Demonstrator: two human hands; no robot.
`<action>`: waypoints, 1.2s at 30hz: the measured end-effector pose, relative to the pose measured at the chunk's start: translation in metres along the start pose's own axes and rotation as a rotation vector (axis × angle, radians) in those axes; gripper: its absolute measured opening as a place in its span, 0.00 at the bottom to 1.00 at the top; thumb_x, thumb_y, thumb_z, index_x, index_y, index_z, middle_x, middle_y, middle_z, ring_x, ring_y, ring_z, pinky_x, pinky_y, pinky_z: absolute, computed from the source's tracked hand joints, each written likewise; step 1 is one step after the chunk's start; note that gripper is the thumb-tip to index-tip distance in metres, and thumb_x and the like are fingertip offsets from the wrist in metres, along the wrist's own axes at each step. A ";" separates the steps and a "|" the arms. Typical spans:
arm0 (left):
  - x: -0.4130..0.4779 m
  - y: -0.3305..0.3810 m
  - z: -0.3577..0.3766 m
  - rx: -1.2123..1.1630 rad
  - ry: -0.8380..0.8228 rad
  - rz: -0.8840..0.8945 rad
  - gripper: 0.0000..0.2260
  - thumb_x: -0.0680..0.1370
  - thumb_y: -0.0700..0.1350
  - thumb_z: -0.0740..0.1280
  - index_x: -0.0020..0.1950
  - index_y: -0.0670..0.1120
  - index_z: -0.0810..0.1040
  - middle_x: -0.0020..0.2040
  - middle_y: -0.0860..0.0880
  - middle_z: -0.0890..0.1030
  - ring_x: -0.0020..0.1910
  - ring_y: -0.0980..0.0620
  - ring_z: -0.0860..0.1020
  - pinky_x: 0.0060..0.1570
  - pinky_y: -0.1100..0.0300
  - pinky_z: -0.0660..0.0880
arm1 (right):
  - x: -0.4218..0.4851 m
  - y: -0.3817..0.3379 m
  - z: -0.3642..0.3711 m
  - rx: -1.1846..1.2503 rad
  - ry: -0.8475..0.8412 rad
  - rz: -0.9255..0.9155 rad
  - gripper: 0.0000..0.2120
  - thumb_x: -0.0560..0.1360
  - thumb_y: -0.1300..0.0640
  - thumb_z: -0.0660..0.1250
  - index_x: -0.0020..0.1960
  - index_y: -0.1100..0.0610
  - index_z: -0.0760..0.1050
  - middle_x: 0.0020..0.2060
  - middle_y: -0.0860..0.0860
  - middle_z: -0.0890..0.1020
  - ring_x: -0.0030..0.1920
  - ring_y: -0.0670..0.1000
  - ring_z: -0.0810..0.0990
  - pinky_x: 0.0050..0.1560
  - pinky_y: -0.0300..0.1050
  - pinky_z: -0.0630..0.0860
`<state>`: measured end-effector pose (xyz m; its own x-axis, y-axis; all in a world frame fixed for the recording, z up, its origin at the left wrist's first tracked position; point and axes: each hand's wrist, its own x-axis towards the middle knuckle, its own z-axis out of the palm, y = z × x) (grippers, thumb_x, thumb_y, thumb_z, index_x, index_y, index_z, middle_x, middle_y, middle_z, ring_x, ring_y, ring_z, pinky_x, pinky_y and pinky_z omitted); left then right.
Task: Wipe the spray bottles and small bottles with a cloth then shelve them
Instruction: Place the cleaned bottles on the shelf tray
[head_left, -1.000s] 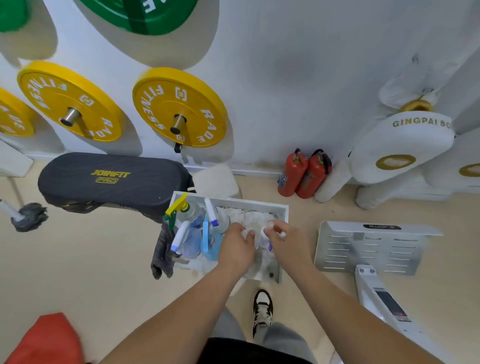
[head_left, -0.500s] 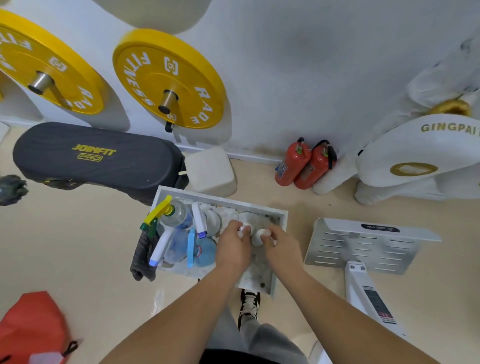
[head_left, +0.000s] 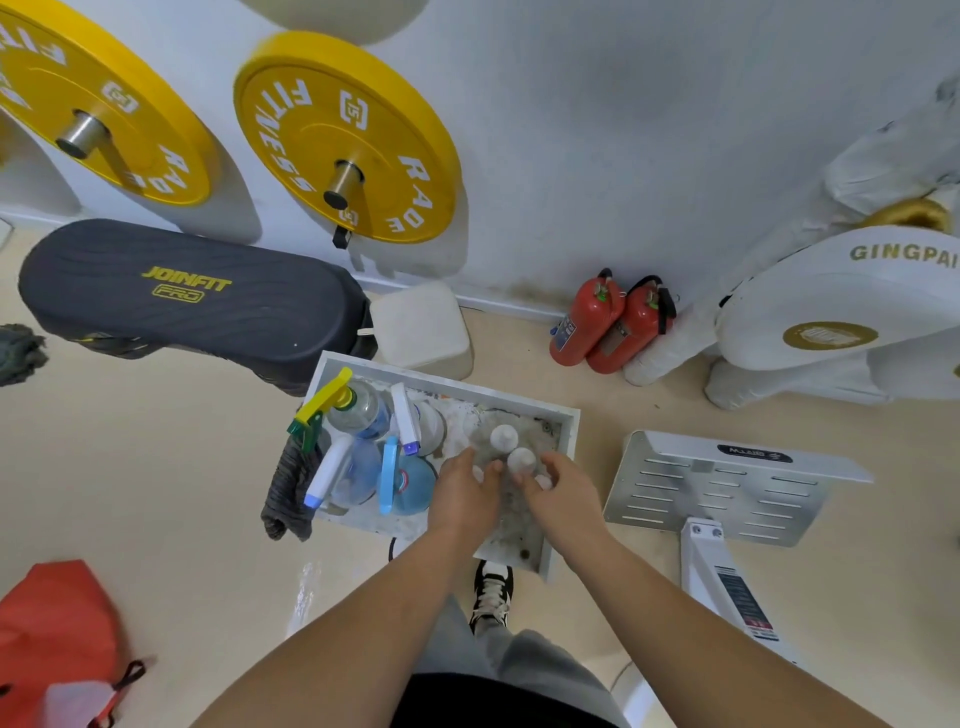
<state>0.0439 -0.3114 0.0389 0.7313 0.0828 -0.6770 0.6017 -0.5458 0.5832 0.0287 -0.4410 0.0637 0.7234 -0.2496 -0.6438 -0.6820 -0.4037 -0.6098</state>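
Small white bottles (head_left: 503, 436) are being stood in the white tray (head_left: 441, 382) beside the spray bottles (head_left: 363, 410), left grip (head_left: 467, 493) and right grip (head_left: 563, 499) curled loosely over them; any hold cannot be told. Steady, upright placing is being advised.

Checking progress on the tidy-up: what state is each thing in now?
spray bottles: four, standing in tray, left side
small bottles: two, standing in tray, at fingertips
cloth: draped over tray's left edge
left hand: over tray, grip unclear
right hand: over tray, grip unclear
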 end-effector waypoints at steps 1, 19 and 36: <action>-0.001 -0.001 -0.001 -0.018 0.007 0.000 0.25 0.86 0.54 0.62 0.80 0.44 0.67 0.78 0.44 0.69 0.76 0.44 0.69 0.71 0.54 0.67 | -0.003 -0.001 -0.002 0.006 -0.002 -0.003 0.10 0.80 0.50 0.69 0.60 0.48 0.75 0.51 0.48 0.81 0.50 0.49 0.78 0.47 0.44 0.74; -0.046 0.060 -0.125 -0.264 0.167 0.412 0.08 0.81 0.40 0.67 0.52 0.52 0.82 0.49 0.51 0.86 0.50 0.49 0.85 0.56 0.48 0.82 | -0.041 -0.097 0.007 0.111 0.032 -0.387 0.13 0.80 0.57 0.71 0.63 0.53 0.79 0.52 0.45 0.83 0.53 0.46 0.81 0.58 0.41 0.78; 0.019 0.003 -0.249 0.364 -0.072 0.321 0.15 0.76 0.54 0.70 0.62 0.55 0.80 0.56 0.54 0.84 0.55 0.50 0.82 0.57 0.54 0.78 | -0.017 -0.142 0.087 -0.132 -0.045 -0.127 0.15 0.79 0.53 0.70 0.65 0.53 0.80 0.49 0.51 0.85 0.46 0.48 0.82 0.40 0.32 0.72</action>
<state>0.1399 -0.1036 0.1394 0.8298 -0.1884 -0.5252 0.1886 -0.7912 0.5818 0.1038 -0.3028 0.1209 0.7953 -0.1510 -0.5871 -0.5632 -0.5423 -0.6234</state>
